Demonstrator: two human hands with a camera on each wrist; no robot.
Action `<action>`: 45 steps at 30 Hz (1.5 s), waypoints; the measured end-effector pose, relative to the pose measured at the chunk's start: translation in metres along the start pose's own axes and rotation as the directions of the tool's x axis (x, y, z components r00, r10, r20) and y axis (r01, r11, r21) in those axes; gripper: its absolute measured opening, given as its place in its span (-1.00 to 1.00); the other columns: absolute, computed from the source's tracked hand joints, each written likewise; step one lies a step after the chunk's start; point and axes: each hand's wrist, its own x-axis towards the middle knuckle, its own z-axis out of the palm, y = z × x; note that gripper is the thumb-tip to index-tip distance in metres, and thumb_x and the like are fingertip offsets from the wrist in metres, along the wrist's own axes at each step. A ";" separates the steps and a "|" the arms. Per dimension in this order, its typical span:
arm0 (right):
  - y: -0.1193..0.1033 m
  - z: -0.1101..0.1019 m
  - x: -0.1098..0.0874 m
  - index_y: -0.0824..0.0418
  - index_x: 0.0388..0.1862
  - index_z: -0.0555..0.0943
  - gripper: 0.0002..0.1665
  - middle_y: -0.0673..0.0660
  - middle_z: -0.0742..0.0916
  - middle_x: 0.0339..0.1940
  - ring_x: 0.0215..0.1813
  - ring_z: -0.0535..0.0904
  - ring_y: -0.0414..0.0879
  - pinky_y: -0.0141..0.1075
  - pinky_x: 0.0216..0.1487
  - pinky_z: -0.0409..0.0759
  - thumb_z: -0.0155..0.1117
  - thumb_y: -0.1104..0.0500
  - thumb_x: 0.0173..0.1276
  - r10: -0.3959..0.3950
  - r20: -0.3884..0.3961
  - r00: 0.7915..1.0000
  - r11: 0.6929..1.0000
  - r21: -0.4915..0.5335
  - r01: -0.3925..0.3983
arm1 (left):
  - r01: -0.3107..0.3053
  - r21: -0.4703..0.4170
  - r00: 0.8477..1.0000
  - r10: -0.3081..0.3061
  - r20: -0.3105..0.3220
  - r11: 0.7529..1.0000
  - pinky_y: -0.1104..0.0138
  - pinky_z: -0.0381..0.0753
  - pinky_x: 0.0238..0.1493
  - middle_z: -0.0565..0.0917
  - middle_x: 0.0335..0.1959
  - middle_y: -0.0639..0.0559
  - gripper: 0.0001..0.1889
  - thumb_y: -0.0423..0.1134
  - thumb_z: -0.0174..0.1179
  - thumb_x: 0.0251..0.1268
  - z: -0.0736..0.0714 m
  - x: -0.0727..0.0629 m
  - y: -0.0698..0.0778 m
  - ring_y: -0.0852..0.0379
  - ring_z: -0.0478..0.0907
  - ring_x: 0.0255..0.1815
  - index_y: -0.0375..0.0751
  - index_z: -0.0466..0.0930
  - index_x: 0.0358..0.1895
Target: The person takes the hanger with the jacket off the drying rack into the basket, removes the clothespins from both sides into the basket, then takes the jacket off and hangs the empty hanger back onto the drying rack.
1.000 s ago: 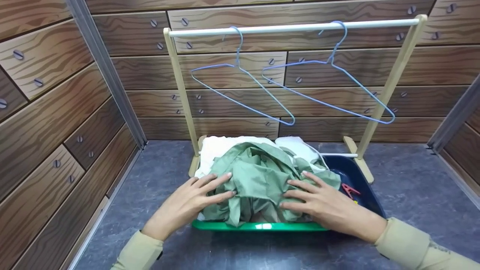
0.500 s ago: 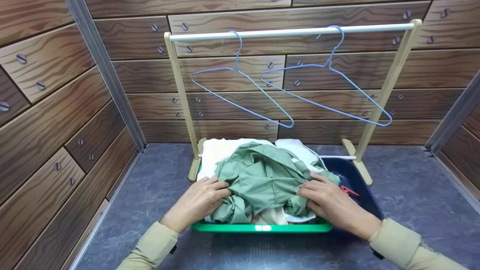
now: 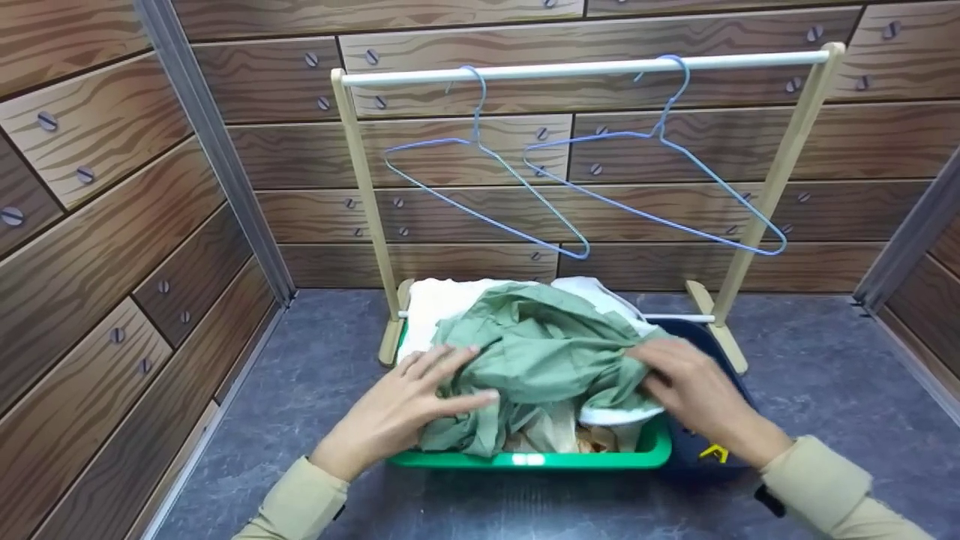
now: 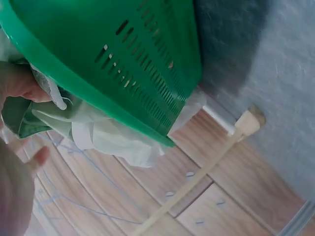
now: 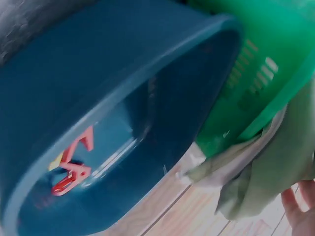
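A crumpled green garment (image 3: 540, 360) lies heaped over a green basket (image 3: 525, 460), with white cloth (image 3: 435, 311) behind it. My right hand (image 3: 697, 386) grips the garment's right side, its fingers bent into the fabric. On the left, my left hand (image 3: 405, 409) has its fingers spread against the garment's near left part. In the right wrist view the green fabric (image 5: 275, 172) hangs over the basket's side near my fingers. A white edge and some beige cloth (image 3: 551, 431) show below the garment, inside the basket.
Beside the basket on the right stands a dark blue tub (image 5: 113, 93) holding red clothespins (image 5: 74, 172) and a yellow clothespin (image 3: 714, 452). Behind, two blue hangers (image 3: 480, 142) hang from the white bar (image 3: 570, 70) of a wooden rack. Wood-patterned walls (image 3: 465, 165) surround the grey surface.
My right hand has moved right, drawing the garment's right side along and uncovering cloth at the basket's front. The left hand closed on the fabric half a second ago, and its fingers are now spread.
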 end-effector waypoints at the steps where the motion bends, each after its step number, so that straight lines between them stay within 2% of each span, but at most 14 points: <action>1: 0.002 -0.002 -0.001 0.07 -0.09 0.72 -0.55 -0.04 0.73 -0.09 0.00 0.60 -0.06 -0.24 0.13 0.42 0.40 0.50 0.10 0.032 -0.018 0.999 0.999 0.000 -0.032 | -0.020 0.017 1.000 0.020 0.005 1.000 0.00 0.29 0.33 -0.03 0.60 0.04 0.05 -0.59 0.29 0.13 0.000 0.000 0.001 -0.07 0.11 0.50 0.49 0.07 0.51; 5: 0.008 -0.004 -0.003 0.08 -0.12 0.74 -0.58 -0.05 0.75 -0.11 0.16 0.56 0.06 -0.03 0.32 0.25 0.43 0.49 0.11 0.107 -0.042 0.993 0.994 0.002 -0.107 | -0.041 0.058 0.998 0.038 0.054 0.997 0.04 0.28 0.34 -0.10 0.61 0.09 -0.12 -0.43 0.23 0.34 0.002 0.002 0.003 -0.06 0.10 0.52 0.54 0.08 0.50; 8: 0.010 0.001 -0.005 0.12 -0.11 0.75 -0.57 -0.01 0.77 -0.09 0.27 0.49 0.19 0.09 0.43 0.11 0.41 0.51 0.09 0.113 -0.008 0.994 0.993 0.021 -0.113 | -0.020 0.052 0.993 0.014 0.119 0.998 0.02 0.20 0.39 -0.11 0.61 0.11 -0.33 -0.31 0.16 0.43 0.004 0.007 0.003 -0.06 0.03 0.54 0.49 0.24 0.44; 13: 0.011 0.009 -0.003 0.08 -0.06 0.73 -0.56 0.07 0.60 0.27 0.32 0.46 0.11 -0.27 0.23 0.43 0.36 0.50 0.17 0.146 0.083 0.986 0.986 0.064 -0.151 | 0.008 0.036 0.985 -0.014 0.171 0.999 -0.07 0.12 0.41 -0.04 0.60 0.05 -0.54 -0.25 0.08 0.49 0.010 0.019 0.003 -0.12 -0.01 0.55 0.37 0.47 0.33; 17: 0.012 0.015 0.002 0.04 -0.14 0.73 -0.58 0.14 0.35 0.50 0.36 0.42 0.13 -0.21 0.09 0.54 0.34 0.52 0.18 0.170 0.128 0.977 0.979 0.088 -0.182 | 0.040 0.054 0.981 -0.050 0.185 0.998 -0.11 0.22 0.35 -0.05 0.60 -0.03 -0.41 -0.32 0.09 0.48 0.015 0.030 -0.002 -0.20 0.07 0.51 0.45 0.34 0.40; 22: 0.010 0.023 0.009 0.04 -0.22 0.73 -0.61 0.21 0.45 0.42 0.30 0.48 0.15 -0.09 -0.02 0.58 0.28 0.51 0.19 0.240 0.154 0.959 0.956 0.134 -0.261 | 0.067 0.063 0.972 -0.079 0.221 0.996 -0.05 0.42 0.17 0.01 0.57 -0.14 -0.26 -0.36 0.11 0.45 0.024 0.041 -0.008 -0.18 0.24 0.41 0.53 0.12 0.48; 25: 0.005 0.028 0.012 -0.02 -0.30 0.73 -0.64 0.19 0.58 0.29 0.28 0.51 0.10 -0.06 0.02 0.55 0.32 0.46 0.17 0.304 0.152 0.941 0.932 0.159 -0.327 | 0.095 -0.011 0.970 -0.090 0.224 0.995 -0.01 0.45 0.18 0.21 0.49 -0.20 -0.27 -0.44 0.15 0.40 0.031 0.042 -0.012 -0.16 0.36 0.32 0.39 0.21 0.46; 28: -0.001 0.032 0.014 -0.09 -0.32 0.73 -0.67 0.11 0.65 0.20 0.27 0.52 0.03 -0.03 0.15 0.51 0.36 0.39 0.21 0.362 0.158 0.919 0.902 0.188 -0.388 | 0.161 -0.127 0.968 -0.132 0.215 0.979 0.07 0.51 0.14 0.46 0.29 -0.19 -0.36 -0.55 0.18 0.30 0.038 0.041 -0.015 -0.12 0.50 0.18 0.14 0.37 0.36; 31: -0.009 0.035 0.016 -0.17 -0.31 0.72 -0.71 0.03 0.66 0.19 0.25 0.54 -0.03 -0.10 0.15 0.53 0.35 0.30 0.31 0.399 0.175 0.900 0.875 0.223 -0.431 | 0.237 -0.231 0.964 -0.199 0.178 0.943 0.21 0.61 -0.04 0.60 0.01 -0.11 -0.51 -0.62 0.12 0.26 0.041 0.040 -0.019 -0.02 0.61 -0.03 -0.06 0.49 0.17; 34: -0.016 0.034 0.017 -0.16 -0.32 0.70 -0.77 -0.02 0.65 0.20 0.22 0.55 -0.11 -0.25 0.08 0.56 0.32 0.23 0.38 0.432 0.179 0.884 0.840 0.278 -0.467 | 0.286 -0.328 0.958 -0.266 0.106 0.900 0.32 0.59 -0.20 0.64 -0.18 0.00 -0.56 -0.69 0.05 0.17 0.040 0.038 -0.020 0.10 0.62 -0.20 -0.11 0.57 -0.01; 37: -0.021 0.032 0.017 -0.01 -0.26 0.73 -0.86 0.02 0.68 0.13 0.13 0.60 -0.13 -0.36 0.01 0.57 0.32 0.24 0.38 0.462 0.179 0.869 0.777 0.391 -0.494 | 0.315 -0.390 0.943 -0.331 0.028 0.865 0.36 0.53 -0.32 0.68 -0.26 0.07 -0.52 -0.71 0.01 0.02 0.033 0.034 -0.019 0.19 0.60 -0.31 -0.07 0.63 -0.13; 39: -0.024 0.030 0.016 0.11 -0.21 0.73 -0.90 0.06 0.72 0.00 0.00 0.64 -0.15 -0.39 -0.04 0.57 0.32 0.27 0.37 0.487 0.187 0.853 0.722 0.463 -0.514 | 0.348 -0.437 0.923 -0.384 0.006 0.829 0.35 0.52 -0.34 0.71 -0.27 0.10 -0.49 -0.69 0.02 -0.03 0.025 0.030 -0.016 0.22 0.59 -0.36 -0.05 0.67 -0.14; 42: -0.026 0.027 0.014 0.27 -0.21 0.70 -0.92 0.12 0.72 -0.27 -0.24 0.61 -0.16 -0.39 -0.21 0.55 0.27 0.33 0.37 0.517 0.211 0.830 0.648 0.537 -0.540 | 0.414 -0.538 0.880 -0.474 0.032 0.734 0.34 0.55 -0.29 0.72 -0.27 0.12 -0.53 -0.66 0.05 0.01 0.014 0.024 -0.013 0.25 0.60 -0.35 -0.04 0.71 -0.15; 45: -0.025 0.027 0.013 0.26 -0.34 0.67 -0.92 0.06 0.67 -0.42 -0.33 0.53 -0.16 -0.38 -0.27 0.49 0.27 0.35 0.35 0.540 0.216 0.813 0.648 0.510 -0.566 | 0.485 -0.631 0.831 -0.544 0.117 0.605 0.36 0.47 -0.27 0.62 -0.44 0.16 -0.67 -0.60 0.09 0.14 0.009 0.021 -0.012 0.28 0.47 -0.43 -0.05 0.67 -0.31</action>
